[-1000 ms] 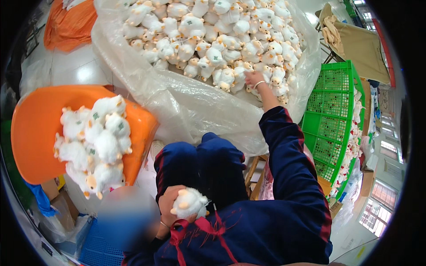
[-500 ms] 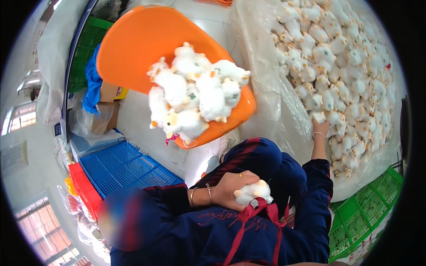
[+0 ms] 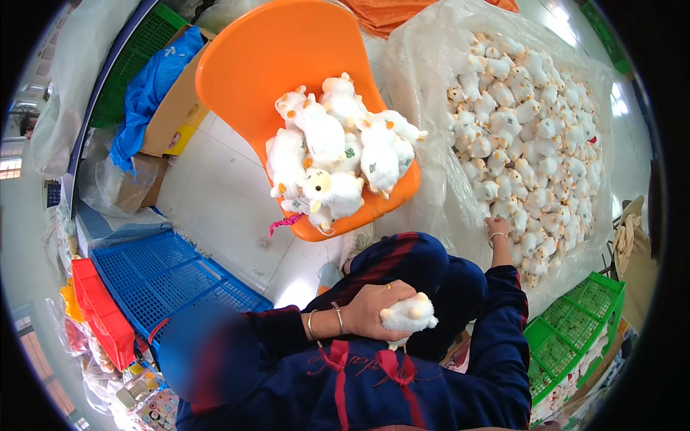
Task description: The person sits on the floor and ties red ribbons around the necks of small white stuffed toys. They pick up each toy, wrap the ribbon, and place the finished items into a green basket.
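Observation:
My left hand is closed around a small white plush animal, held low above my lap. The toy's rounded white body with pale tufts sticks out past my fingers; the rest is covered. At right, my reaching right hand is at the near left edge of a big pile of similar white plush animals. Its fingers look curled, and what is in them, if anything, cannot be made out. More plush animals lie heaped on the seat of an orange chair, one with a pink ribbon hanging down.
Clear plastic sheeting lies under and around the pile. A blue plastic crate stands at left, beside a red container. Lower right is a green crate. A cardboard box and blue plastic bag are far left.
The whole view has shifted. My right hand no longer shows the white toy seen by its fingers before. The red ribbons have slid off the held toy toward my chest; my left hand keeps its grip.

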### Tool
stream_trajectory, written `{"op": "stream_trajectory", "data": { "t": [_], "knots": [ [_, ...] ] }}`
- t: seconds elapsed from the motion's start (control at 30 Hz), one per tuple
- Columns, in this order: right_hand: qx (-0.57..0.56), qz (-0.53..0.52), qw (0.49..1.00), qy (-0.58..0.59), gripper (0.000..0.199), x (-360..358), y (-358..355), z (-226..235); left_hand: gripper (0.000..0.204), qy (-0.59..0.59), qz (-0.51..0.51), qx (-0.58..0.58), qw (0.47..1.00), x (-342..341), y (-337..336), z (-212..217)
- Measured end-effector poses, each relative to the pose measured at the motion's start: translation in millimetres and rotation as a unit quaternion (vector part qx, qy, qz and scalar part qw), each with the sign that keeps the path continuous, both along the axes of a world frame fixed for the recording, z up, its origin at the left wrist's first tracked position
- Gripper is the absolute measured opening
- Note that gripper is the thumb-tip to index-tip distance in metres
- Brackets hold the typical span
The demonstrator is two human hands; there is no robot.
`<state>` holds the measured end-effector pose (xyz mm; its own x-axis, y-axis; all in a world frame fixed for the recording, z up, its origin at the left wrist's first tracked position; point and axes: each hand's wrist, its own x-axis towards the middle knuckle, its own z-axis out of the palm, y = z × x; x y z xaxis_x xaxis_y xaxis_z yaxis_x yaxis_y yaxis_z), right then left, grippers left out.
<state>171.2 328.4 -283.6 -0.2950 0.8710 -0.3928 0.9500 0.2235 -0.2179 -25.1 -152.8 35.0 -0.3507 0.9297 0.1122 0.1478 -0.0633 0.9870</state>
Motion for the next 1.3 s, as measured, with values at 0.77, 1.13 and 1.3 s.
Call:
{"op": "stream_trajectory", "data": {
  "t": [0.77,1.13,1.3],
  "knots": [
    [0.003,-0.124,0.989,0.08,0.061,33,-13,-79,0.086,-0.029,0.004,-0.003,1.0,4,26,-19],
    [-0.045,-0.075,0.996,-0.008,0.044,21,-20,-31,0.072,0.025,-0.038,-0.067,0.997,6,15,-7],
    [-0.05,-0.086,0.993,0.06,0.044,4,-45,-21,0.066,0.006,-0.011,-0.048,0.999,4,12,8]
  ]
}}
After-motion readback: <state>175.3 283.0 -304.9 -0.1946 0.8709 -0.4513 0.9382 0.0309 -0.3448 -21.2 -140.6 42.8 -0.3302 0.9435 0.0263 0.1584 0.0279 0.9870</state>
